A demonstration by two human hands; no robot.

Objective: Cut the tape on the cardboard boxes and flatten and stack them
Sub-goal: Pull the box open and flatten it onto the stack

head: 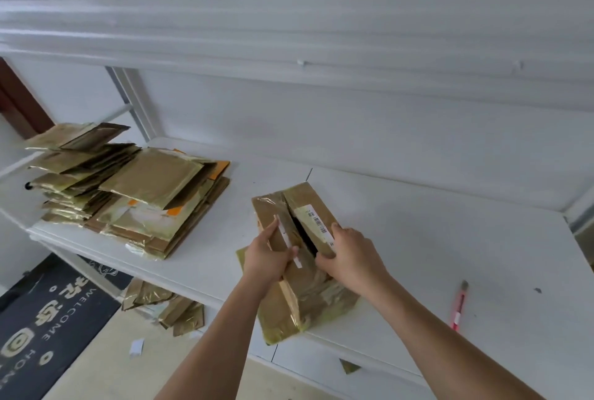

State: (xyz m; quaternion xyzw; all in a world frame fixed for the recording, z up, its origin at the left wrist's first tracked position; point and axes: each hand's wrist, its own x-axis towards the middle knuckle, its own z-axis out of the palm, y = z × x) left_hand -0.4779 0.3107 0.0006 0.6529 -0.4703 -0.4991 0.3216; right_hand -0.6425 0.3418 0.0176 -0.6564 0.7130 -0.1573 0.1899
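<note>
Taped box [300,258] sits on white tabletop [450,239], centre frame, near front edge, top seam already split open. Left hand [268,259] grips left flap, right hand [348,258] curls over right flap, both look set to pull apart. Flattened stack [135,194] at 10 o'clock, red cutter [459,306] at 4 o'clock, untouched. Risk imo: box overhangs front edge, hard yank could tip it onto floor with scraps [167,306]. Leftover tape might tear flap too.

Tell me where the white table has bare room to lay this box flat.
Bare white table lies right of the taped cardboard box, behind the red utility knife. The left end is crowded by the stack of flattened cardboard.
</note>
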